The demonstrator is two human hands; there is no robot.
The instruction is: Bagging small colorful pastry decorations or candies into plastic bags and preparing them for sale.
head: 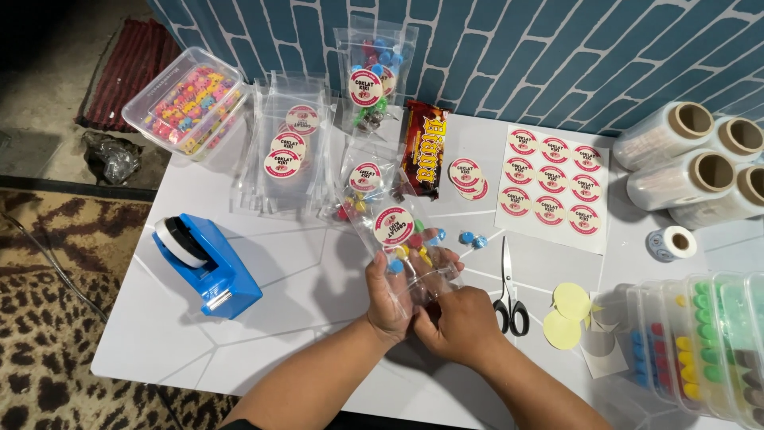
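Both my hands hold one clear plastic pouch (pixel 402 243) with a round pink-and-white sticker on it and several small coloured candies inside. My left hand (pixel 390 299) grips its lower left side from underneath. My right hand (pixel 461 322) pinches its bottom edge. The pouch is lifted slightly above the white table (pixel 294 279), tilted away from me. Two blue-wrapped candies (pixel 473 238) lie on the table just right of the pouch.
A blue tape dispenser (pixel 208 265) sits left. Scissors (pixel 509 291), a sticker sheet (pixel 553 185), film rolls (pixel 700 155) and candy trays (pixel 704 342) are to the right. Empty stickered pouches (pixel 286 151), a filled pouch (pixel 370 80), a chocolate bar (pixel 426 151) and a candy tub (pixel 187 103) lie behind.
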